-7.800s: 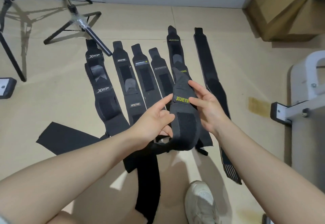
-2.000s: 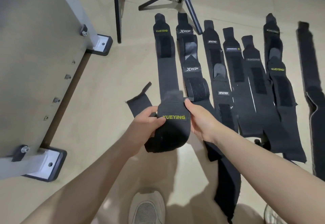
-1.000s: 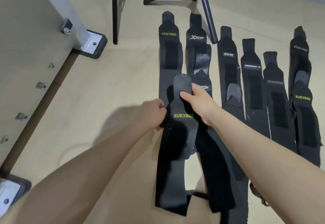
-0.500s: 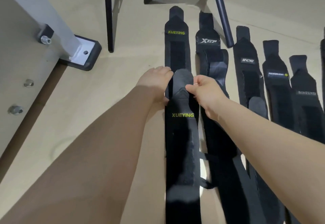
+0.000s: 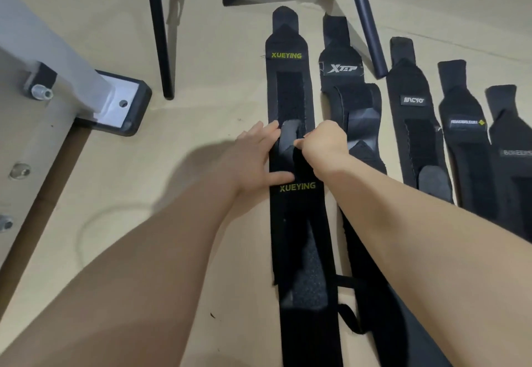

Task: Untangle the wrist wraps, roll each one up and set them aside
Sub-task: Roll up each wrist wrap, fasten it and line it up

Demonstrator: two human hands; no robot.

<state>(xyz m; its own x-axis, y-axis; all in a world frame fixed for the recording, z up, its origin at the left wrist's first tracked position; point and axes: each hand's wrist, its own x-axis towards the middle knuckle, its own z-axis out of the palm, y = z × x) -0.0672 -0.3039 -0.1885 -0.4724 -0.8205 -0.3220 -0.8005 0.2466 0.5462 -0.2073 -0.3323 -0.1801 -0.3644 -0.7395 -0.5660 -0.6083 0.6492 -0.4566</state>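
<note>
On floor, both hands (image 5: 259, 162) flattening wrap (image 5: 299, 222) (XUEYING)

Both forearms are bare from the bottom edge of the view up to the wrists, with no sleeve showing on either. The left hand (image 5: 256, 159) and the right hand (image 5: 325, 147) wear no gloves, and no ring, watch or band shows on the parts of the fingers and wrists in view. The fingernails that can be seen look short and plain, though they are slightly blurred.
</note>
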